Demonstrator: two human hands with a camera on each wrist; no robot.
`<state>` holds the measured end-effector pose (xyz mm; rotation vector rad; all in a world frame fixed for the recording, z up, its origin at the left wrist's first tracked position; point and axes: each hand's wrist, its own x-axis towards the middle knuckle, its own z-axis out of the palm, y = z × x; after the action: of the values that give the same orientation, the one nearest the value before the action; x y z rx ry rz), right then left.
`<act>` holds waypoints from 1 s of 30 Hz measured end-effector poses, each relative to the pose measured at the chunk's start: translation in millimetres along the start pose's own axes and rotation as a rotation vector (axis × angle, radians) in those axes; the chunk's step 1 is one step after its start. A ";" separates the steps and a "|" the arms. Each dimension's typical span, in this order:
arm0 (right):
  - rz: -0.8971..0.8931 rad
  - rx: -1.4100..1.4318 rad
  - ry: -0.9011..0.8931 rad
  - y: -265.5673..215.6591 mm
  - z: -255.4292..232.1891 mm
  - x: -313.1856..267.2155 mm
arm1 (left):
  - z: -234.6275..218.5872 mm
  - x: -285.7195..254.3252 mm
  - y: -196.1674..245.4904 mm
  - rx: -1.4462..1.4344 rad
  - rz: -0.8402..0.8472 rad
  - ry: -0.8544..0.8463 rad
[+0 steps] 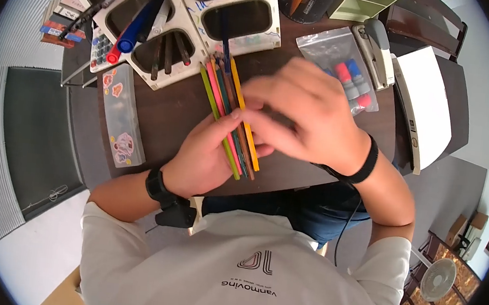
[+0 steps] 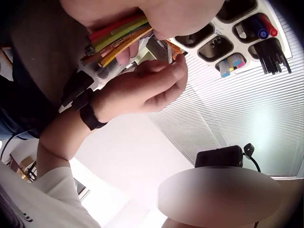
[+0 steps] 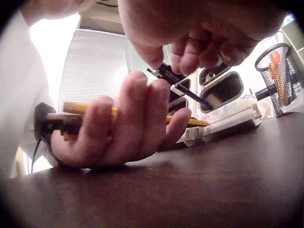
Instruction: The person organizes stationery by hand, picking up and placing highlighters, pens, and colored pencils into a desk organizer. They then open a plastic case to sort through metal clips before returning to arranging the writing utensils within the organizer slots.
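In the head view my left hand (image 1: 203,157) holds a bundle of colored pencils, with its thumb laid across them. A yellow pencil (image 1: 249,136), a lime-green pencil (image 1: 208,87) and a pink pencil are among them. The right wrist view shows the left hand (image 3: 137,121) low over the table, fingers up along the pencils. My right hand (image 1: 325,113), blurred, is over the bundle's right side, thumb near the left thumb. Its fingers (image 3: 190,59) are loosely bent, apart from the thumb. A dark blue pencil (image 1: 226,42) slants from an organizer compartment towards the bundle.
The white desk organizer (image 1: 249,44) with pens stands behind the hands. A clear bag (image 1: 320,42) of red- and blue-capped items and a stapler (image 1: 377,53) lie right, near a mesh cup (image 1: 300,5). A stickered clear case (image 1: 120,111) lies left. A white device (image 1: 428,105) stands far right.
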<state>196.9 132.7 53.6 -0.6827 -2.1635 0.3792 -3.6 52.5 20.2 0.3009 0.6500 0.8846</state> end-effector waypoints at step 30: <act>0.280 0.444 -0.052 8.8 8.0 -5.0 | -2.6 2.2 3.4 -0.036 -0.059 -0.133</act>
<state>196.2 136.6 41.3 -0.7222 -1.9358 0.9996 -6.4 56.2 19.1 0.3040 0.5167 0.8123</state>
